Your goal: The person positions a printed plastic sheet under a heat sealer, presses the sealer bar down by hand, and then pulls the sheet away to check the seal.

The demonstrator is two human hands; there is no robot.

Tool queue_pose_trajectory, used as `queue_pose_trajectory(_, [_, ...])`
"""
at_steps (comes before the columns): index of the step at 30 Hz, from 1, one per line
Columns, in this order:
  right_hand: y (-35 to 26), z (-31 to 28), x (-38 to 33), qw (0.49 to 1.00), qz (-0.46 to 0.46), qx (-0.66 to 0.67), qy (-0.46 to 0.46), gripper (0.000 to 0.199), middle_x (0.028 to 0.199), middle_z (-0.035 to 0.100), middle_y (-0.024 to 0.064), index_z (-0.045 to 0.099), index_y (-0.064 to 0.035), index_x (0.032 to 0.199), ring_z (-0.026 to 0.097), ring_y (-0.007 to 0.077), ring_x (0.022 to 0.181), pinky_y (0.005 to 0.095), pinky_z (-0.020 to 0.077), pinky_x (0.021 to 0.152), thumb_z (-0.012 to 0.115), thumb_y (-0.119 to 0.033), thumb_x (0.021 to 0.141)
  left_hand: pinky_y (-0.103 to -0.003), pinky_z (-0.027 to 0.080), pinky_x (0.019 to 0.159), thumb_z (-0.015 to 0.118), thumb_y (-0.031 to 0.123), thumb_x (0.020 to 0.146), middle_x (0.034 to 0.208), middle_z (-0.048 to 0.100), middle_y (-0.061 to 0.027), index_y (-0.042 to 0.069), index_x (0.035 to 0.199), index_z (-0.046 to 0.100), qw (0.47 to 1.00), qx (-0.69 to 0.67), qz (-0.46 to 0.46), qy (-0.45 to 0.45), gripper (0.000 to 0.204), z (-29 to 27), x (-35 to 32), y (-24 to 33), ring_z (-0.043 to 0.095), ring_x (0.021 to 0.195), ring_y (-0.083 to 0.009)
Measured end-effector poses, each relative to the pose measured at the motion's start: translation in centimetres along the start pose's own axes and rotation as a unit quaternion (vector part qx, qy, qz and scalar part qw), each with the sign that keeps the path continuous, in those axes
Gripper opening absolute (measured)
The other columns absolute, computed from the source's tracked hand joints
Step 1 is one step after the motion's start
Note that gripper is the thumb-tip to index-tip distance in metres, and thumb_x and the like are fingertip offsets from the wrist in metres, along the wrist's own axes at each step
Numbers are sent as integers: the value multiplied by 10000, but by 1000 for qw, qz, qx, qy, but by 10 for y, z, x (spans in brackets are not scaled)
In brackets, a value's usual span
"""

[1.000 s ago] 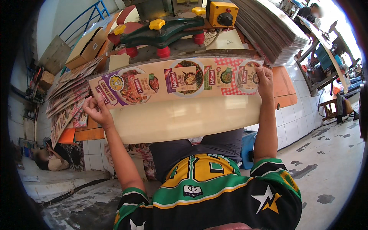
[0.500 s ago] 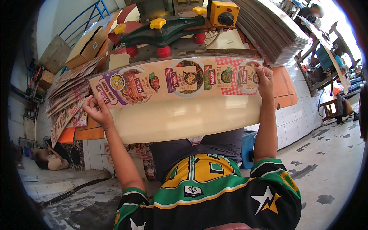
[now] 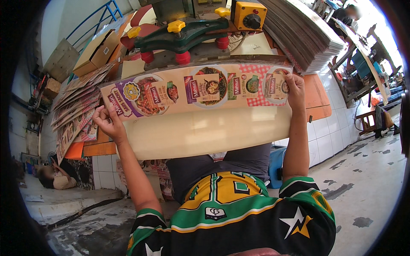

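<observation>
A long printed strip with pictures of food dishes and a clear shiny margin stretches between my two hands. My left hand pinches its lower left corner, the other fingers curled. At the opposite end, my right hand grips the strip's right edge, with the thumb on the printed side. Beneath the strip and nearer to me lies a smooth cream surface, curved at its front. Just beyond the strip's far edge stands a dark green machine bar with yellow knobs and red feet.
Fanned printed strips pile up at the left, beside an open cardboard box. A tall stack of sheets stands at the back right, near a yellow control box with a black dial. Other people sit at far left and far right.
</observation>
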State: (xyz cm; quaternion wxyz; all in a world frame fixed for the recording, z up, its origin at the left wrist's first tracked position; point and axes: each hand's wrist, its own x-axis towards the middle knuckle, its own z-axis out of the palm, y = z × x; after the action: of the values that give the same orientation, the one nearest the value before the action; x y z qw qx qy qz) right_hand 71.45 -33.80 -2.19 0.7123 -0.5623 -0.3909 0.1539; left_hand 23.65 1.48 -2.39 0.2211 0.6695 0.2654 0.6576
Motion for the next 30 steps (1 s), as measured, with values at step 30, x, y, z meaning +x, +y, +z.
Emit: queue_pose_trajectory(30, [2,-1,2,999,21,-27,8,404,749,649,-60,770,5,981,498,1,635,201,369,563,599,-350,1069,-217,405,675,647,151,1037,804,534,9,36,1214,461,1000,-1,-4,5,282,0,0,-1,485,724,-62])
